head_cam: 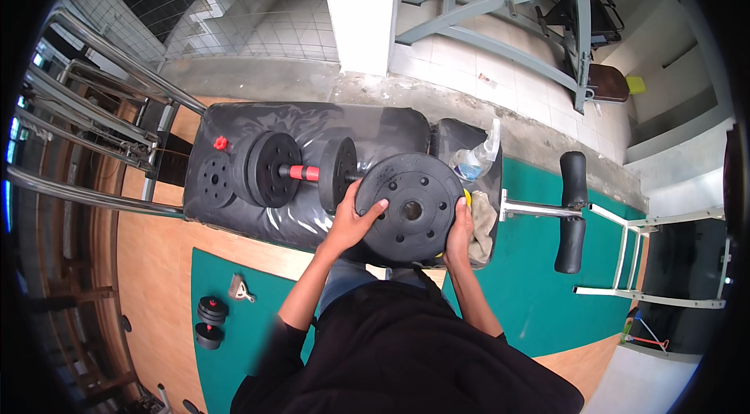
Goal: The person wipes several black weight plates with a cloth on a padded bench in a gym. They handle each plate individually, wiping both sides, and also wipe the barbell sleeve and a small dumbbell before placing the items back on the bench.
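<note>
Between my two hands is a large round black weight plate (430, 188) with a centre hole, held above a black padded bench (375, 121). My left hand (354, 218) grips its left edge, thumb on the face. On the opposite edge, my right hand (460, 229) has its fingers wrapped around the rim. Left of the plate lies a dumbbell with a red and black handle (304, 172), carrying black plates (275, 171) on one end and a single plate (338, 174) on the other. A smaller plate (215, 181) and a red star-shaped collar nut (221, 143) rest at the bench's left.
A spray bottle (477, 156) and a beige cloth (483, 226) are on the bench's right end. Padded leg rollers (572, 212) extend beyond it. On the green mat (527, 308) lie a small dumbbell (211, 320) and a scraper-like tool (240, 289). Chrome rails (117, 197) stand left.
</note>
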`<state>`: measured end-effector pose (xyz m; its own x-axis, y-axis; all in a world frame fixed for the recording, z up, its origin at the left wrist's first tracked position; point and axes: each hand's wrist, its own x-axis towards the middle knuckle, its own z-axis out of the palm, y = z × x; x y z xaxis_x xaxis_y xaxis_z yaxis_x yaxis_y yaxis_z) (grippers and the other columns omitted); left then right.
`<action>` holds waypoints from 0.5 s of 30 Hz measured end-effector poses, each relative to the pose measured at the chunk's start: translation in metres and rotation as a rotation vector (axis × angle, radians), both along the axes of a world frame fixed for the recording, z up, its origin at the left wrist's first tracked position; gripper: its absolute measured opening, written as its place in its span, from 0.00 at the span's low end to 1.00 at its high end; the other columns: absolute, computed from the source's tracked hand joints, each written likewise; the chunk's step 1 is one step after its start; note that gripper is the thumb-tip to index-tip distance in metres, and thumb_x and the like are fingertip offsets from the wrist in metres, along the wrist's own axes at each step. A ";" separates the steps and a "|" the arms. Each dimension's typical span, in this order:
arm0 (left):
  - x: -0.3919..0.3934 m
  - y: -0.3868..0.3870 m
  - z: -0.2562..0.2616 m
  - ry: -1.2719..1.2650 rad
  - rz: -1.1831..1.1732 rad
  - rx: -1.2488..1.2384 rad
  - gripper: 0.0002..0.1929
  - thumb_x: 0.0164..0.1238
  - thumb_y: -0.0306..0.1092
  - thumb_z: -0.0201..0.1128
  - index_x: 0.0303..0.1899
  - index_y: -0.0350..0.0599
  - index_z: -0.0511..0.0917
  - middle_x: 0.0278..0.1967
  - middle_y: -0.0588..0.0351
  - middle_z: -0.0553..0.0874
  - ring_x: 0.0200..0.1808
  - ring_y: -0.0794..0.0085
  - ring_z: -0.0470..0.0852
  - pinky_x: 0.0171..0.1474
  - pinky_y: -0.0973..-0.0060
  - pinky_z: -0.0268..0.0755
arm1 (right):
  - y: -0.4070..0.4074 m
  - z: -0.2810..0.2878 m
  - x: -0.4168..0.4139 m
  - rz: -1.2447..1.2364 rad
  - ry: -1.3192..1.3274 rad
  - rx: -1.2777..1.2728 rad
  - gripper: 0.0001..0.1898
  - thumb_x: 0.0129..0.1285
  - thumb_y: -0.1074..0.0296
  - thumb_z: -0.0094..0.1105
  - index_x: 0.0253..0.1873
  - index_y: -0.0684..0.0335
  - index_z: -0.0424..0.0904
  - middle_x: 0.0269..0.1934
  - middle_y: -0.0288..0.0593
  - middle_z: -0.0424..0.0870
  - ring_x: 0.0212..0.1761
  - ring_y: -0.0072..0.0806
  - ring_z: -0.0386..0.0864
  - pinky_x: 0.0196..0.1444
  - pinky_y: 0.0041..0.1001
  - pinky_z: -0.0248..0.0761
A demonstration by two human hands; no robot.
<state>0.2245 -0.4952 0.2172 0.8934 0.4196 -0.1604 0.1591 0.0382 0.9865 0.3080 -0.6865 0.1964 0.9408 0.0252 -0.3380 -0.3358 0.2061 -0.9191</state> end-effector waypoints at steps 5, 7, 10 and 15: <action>-0.015 -0.023 -0.030 0.100 0.107 0.018 0.26 0.75 0.49 0.52 0.60 0.33 0.69 0.48 0.43 0.82 0.53 0.64 0.79 0.59 0.71 0.67 | -0.027 -0.031 -0.001 0.094 -0.054 -0.106 0.18 0.75 0.54 0.46 0.43 0.66 0.76 0.34 0.31 0.73 0.38 0.17 0.67 0.45 0.21 0.63; -0.024 -0.028 -0.045 0.166 0.129 0.000 0.27 0.77 0.51 0.47 0.60 0.32 0.69 0.49 0.41 0.82 0.54 0.62 0.79 0.59 0.71 0.66 | -0.032 -0.032 -0.006 0.119 -0.023 -0.119 0.18 0.75 0.54 0.45 0.42 0.66 0.76 0.32 0.30 0.71 0.36 0.17 0.66 0.43 0.20 0.62; -0.036 -0.041 -0.056 0.266 0.155 0.124 0.29 0.79 0.50 0.39 0.60 0.29 0.69 0.54 0.43 0.79 0.57 0.66 0.75 0.62 0.74 0.62 | -0.040 -0.032 -0.013 0.133 0.037 -0.133 0.19 0.75 0.55 0.45 0.39 0.65 0.75 0.31 0.30 0.71 0.35 0.16 0.65 0.41 0.20 0.62; -0.057 -0.055 -0.082 0.286 0.131 -0.118 0.30 0.79 0.50 0.40 0.62 0.28 0.68 0.58 0.38 0.77 0.62 0.61 0.73 0.66 0.72 0.58 | -0.063 -0.054 -0.021 0.225 0.116 -0.200 0.19 0.75 0.54 0.45 0.38 0.66 0.75 0.30 0.32 0.72 0.34 0.18 0.66 0.40 0.21 0.62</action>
